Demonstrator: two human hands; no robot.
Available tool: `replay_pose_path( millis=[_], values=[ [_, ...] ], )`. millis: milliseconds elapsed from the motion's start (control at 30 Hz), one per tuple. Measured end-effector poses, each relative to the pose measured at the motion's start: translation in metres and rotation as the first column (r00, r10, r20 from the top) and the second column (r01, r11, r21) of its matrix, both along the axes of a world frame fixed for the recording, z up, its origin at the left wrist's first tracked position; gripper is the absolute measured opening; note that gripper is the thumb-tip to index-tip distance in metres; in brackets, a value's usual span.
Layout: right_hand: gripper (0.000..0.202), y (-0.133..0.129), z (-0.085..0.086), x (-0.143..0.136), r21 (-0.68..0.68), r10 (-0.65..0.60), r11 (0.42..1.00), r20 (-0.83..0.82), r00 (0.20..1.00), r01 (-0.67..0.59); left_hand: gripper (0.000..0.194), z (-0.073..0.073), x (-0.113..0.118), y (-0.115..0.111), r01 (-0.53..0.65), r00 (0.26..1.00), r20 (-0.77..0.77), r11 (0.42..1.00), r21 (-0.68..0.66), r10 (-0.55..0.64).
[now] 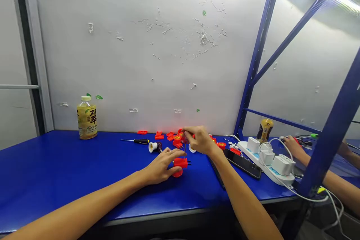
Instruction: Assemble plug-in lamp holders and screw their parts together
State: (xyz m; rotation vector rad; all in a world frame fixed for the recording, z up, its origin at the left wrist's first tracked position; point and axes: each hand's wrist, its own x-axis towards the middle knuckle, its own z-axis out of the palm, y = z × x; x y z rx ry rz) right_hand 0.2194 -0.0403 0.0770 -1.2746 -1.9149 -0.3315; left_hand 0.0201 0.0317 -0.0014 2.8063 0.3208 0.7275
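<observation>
My left hand (161,166) rests on the blue table with its thumb and fingers closed around a red plug-in bulb socket (180,162). Two metal prongs stick out of the socket to the right, and a rounded red part shows at its near side. Above it, my right hand (199,140) pinches a screwdriver (185,151) held upright. Its thin shaft points down onto the socket's top, while the fingers hide most of its handle. Behind my hands lie several red socket parts (177,140), some with brass-coloured insides.
Left of the parts lie a black-and-yellow screwdriver (141,141) and a white bulb holder (152,147). A phone (242,163) and a loaded power strip (270,172) are at right, by a blue metal frame (254,56). A drink bottle (87,118) stands far left. Another person's hand (292,146) works beyond the frame.
</observation>
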Motion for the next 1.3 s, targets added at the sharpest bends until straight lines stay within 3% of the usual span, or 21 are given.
replay_pose_path(
  millis=[133,267,333,433,500,567,733,967,1167,1300],
  values=[
    [0.027,0.001,0.002,0.006,-0.025,-0.030,0.999,-0.026,0.999,0.030,0.037,0.005,0.000,-0.002,0.105,0.994,-0.021,0.992,0.067,-0.104],
    [0.038,0.004,-0.002,-0.002,0.029,-0.140,0.989,-0.067,0.988,0.142,0.036,0.003,0.001,0.002,0.118,0.993,-0.014,0.989,0.091,-0.118],
    [0.035,0.003,-0.001,-0.004,0.033,-0.131,0.990,-0.067,0.989,0.134,0.036,0.002,0.001,0.003,0.111,0.994,-0.022,0.989,0.099,-0.109],
    [0.024,-0.002,0.004,0.002,-0.044,0.055,0.997,-0.074,0.996,-0.058,0.035,0.003,0.002,0.003,0.094,0.995,-0.030,0.991,0.094,-0.091],
    [0.024,-0.005,0.008,0.009,-0.116,0.222,0.965,-0.118,0.968,-0.236,0.034,0.004,0.002,0.003,0.079,0.996,-0.042,0.993,0.085,-0.076],
    [0.024,-0.008,0.011,0.014,-0.152,0.276,0.944,-0.119,0.954,-0.292,0.034,0.005,0.003,0.002,0.064,0.997,-0.054,0.995,0.080,-0.059],
    [0.015,-0.009,0.011,0.014,-0.082,-0.015,0.996,0.133,0.991,0.027,0.034,0.005,0.003,0.002,0.067,0.996,-0.057,0.994,0.091,-0.062],
    [0.030,-0.007,0.008,0.006,-0.022,-0.198,0.978,0.213,0.957,0.207,0.034,0.006,0.003,0.001,0.121,0.992,-0.048,0.986,0.117,-0.116],
    [0.035,-0.006,0.009,0.011,-0.062,-0.182,0.979,0.184,0.966,0.197,0.034,0.006,0.003,0.000,0.125,0.991,-0.068,0.985,0.122,-0.118],
    [0.017,-0.010,0.010,0.015,-0.156,0.002,0.988,0.116,0.993,0.016,0.034,0.005,0.003,-0.001,0.112,0.993,-0.066,0.977,0.182,-0.101]
  ],
)
